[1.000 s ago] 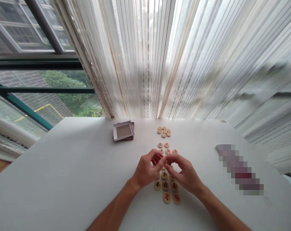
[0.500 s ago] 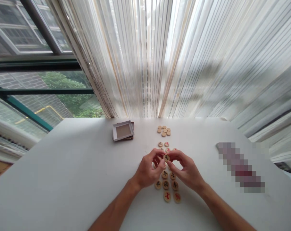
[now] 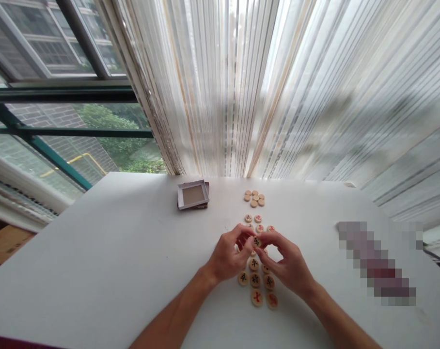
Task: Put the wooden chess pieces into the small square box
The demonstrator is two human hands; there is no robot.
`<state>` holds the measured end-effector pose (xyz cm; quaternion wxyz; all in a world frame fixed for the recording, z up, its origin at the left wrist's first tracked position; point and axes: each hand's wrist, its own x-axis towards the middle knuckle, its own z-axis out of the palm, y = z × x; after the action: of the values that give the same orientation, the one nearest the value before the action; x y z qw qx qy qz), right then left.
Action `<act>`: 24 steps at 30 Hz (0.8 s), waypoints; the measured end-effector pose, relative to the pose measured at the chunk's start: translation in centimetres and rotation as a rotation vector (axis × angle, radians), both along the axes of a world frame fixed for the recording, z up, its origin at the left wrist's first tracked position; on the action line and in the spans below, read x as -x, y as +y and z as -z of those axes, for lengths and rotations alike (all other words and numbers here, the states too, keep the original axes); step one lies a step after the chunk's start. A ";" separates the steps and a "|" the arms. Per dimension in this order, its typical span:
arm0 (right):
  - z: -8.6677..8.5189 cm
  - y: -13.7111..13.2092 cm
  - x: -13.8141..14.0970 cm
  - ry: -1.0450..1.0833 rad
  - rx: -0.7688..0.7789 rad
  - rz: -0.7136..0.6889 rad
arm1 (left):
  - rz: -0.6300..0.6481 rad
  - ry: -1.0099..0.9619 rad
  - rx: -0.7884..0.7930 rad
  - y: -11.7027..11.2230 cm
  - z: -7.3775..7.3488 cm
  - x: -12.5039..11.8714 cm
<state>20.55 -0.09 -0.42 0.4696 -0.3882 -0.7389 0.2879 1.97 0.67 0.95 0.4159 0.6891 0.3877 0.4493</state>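
Both my hands meet over the middle of the white table point(image 3: 114, 252). My left hand point(image 3: 229, 257) and my right hand point(image 3: 289, 264) pinch one round wooden chess piece point(image 3: 256, 242) with a black character between their fingertips, a little above the table. Below and around them lie several more wooden chess pieces point(image 3: 258, 286) with red or black characters, face up in rows. Further back sits a small cluster of blank-faced pieces point(image 3: 254, 198). Some pieces are hidden under my fingers.
An open cardboard box point(image 3: 193, 195) rests at the back of the table, left of the pieces. A blurred-out oblong object point(image 3: 376, 264) lies at the right. Striped sheer curtains point(image 3: 278, 87) hang behind the table, with a window point(image 3: 60, 121) at the left.
The piece has come up between my fingertips, its black character now facing me. My view has shifted slightly left, so everything sits a bit further right.
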 end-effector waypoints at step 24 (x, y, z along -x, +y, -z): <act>-1.6 4.0 -6.8 0.198 0.426 0.121 | -0.190 0.063 -0.048 1.5 0.5 1.5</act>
<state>27.32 3.87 1.15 0.4635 -0.4918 -0.5872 0.4455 0.44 2.14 0.44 0.3425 0.6728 0.4530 0.4741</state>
